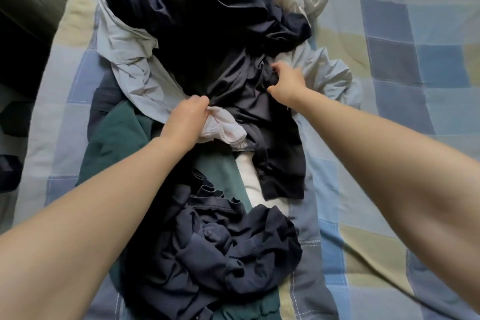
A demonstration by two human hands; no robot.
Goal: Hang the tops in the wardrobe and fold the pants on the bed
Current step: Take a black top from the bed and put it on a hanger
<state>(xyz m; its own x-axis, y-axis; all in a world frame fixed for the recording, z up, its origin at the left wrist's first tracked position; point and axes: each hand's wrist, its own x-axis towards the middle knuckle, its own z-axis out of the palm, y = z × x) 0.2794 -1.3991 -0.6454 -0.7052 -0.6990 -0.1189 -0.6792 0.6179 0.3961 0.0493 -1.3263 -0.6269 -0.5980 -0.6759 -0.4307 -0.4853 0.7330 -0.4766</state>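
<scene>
Crumpled navy fabric heap nearest, on checked blue-and-beige quilted bed. Left hand clenches pale pinkish-white garment; right hand pinches dark satin-like garment. Green garment beneath.

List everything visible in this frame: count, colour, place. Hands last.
Checked bedspread: one, blue, grey and olive squares, under everything.
Dark garments: a tangled heap, navy to black, count unclear, top centre down to the middle.
Navy garment: one crumpled bundle, bottom centre.
Green garment: one, dark green, left of centre, partly buried.
Light grey garments: at least two, either side of the dark heap.
Pale waistband piece: one, pinkish white, centre.
White cloth: one, below the waistband.
Left hand: grip closed on the pale waistband piece.
Right hand: fingers curled into dark cloth.
</scene>
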